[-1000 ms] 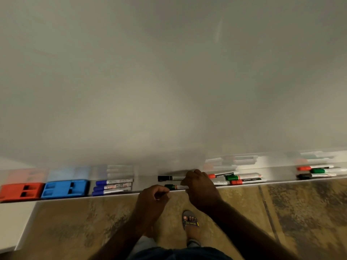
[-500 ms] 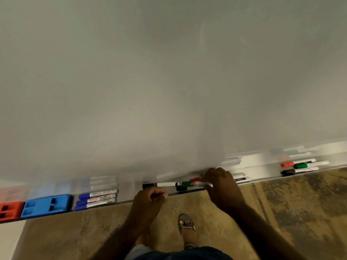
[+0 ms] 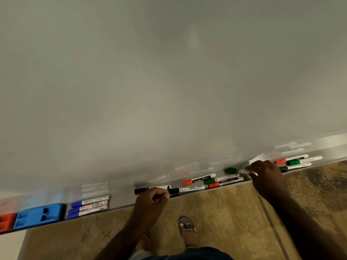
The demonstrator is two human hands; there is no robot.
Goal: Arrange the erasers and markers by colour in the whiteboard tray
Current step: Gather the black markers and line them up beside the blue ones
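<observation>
The whiteboard tray (image 3: 122,198) slants from lower left up to the right. On its left end lie a red eraser (image 3: 5,222), a blue eraser (image 3: 38,215) and three blue markers (image 3: 88,206). Two black markers (image 3: 185,189) lie near the middle. My left hand (image 3: 152,201) is curled shut at the tray's front edge beside them. Further right lie two red markers (image 3: 197,180) and a green marker (image 3: 210,181). My right hand (image 3: 266,179) pinches a green-capped marker (image 3: 231,170) by its barrel, just above the tray.
At the tray's right end lie a red marker (image 3: 279,161), a green marker (image 3: 293,162) and a black marker (image 3: 284,168). The whiteboard (image 3: 169,81) fills the upper view. Below are a patterned floor (image 3: 216,212) and my sandalled foot (image 3: 186,228).
My right hand has moved to the right along the tray with the green-capped marker in it, past the red and green markers. My left hand has stayed curled at the tray edge.
</observation>
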